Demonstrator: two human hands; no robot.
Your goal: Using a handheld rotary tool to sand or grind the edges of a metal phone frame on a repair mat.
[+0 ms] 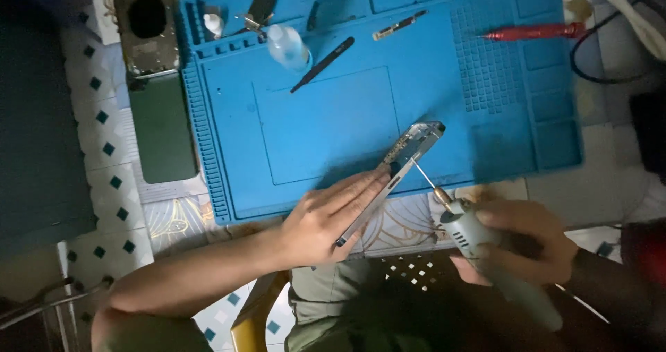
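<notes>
Both hands work the phone frame [406, 161]: left hand [326, 220] presses it flat-fingered onto the blue mat [333, 130], right hand [520, 244] grips a rotary tool [479, 244], needing steady, light contact.

This is a small electronics repair bench. A blue silicone work mat [485, 144] with moulded parts compartments covers the counter [166, 217], and black tweezers [322, 64], a red screwdriver [534, 31], a small clear bottle [288, 47] and opened phone parts [147, 26] lie about.
</notes>
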